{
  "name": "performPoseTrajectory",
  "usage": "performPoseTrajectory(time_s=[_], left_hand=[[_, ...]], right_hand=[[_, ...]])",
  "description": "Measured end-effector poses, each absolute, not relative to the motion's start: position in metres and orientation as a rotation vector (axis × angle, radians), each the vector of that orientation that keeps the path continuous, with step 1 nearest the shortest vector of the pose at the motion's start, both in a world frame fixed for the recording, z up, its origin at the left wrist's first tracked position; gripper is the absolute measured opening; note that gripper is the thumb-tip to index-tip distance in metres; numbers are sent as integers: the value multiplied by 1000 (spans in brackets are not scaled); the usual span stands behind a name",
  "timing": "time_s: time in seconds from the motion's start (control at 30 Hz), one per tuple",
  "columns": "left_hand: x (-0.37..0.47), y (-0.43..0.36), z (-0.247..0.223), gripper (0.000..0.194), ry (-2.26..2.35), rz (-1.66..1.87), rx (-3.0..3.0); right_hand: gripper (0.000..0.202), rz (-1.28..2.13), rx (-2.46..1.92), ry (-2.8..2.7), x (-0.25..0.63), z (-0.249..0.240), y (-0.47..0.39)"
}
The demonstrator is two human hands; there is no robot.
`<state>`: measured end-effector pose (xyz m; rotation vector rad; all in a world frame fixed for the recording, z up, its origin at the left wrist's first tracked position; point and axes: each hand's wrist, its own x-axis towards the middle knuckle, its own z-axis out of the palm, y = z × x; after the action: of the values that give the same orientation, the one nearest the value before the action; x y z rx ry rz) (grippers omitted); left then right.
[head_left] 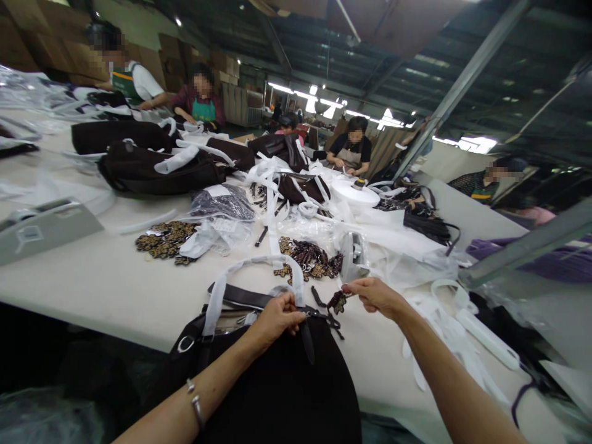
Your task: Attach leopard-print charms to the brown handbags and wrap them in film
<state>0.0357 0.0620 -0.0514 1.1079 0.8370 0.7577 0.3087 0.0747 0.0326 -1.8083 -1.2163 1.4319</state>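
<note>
A dark brown handbag [287,382] stands at the table's near edge, its top partly unzipped. One of its handles [216,302] is wrapped in white padding and arches above the opening. My left hand [280,317] is closed, thumb and fingers pinching the bag near the handle's right base. Just below those fingers hangs a dark leather tab [307,342]. To the right, my right hand [375,297] pinches a small brown patterned charm [337,301] that dangles over the table. Dark straps lie beside the charm, by the bag's right corner.
Patterned charms lie in a left pile [166,240] and a middle pile [309,258]. Wrapped bags [160,166] and plastic cover the far side. A grey metal holder [354,256] stands behind my right hand. White padding strips [444,339] lie right. Several people work beyond.
</note>
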Motion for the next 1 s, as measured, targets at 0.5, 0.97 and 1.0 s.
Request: performPoseTrajectory(time_s=[0.5,0.97,1.0], left_hand=[[31,22,42,24,799,949,1601],[30,23,25,22,814,814,1153],[29,22,26,22,819,810,1150]], right_hand=[[32,1866,-1231,-851,232,55,12],[38,1863,-1216,-844,219,47,5],[38,1852,-1225,-853,219,48,4]])
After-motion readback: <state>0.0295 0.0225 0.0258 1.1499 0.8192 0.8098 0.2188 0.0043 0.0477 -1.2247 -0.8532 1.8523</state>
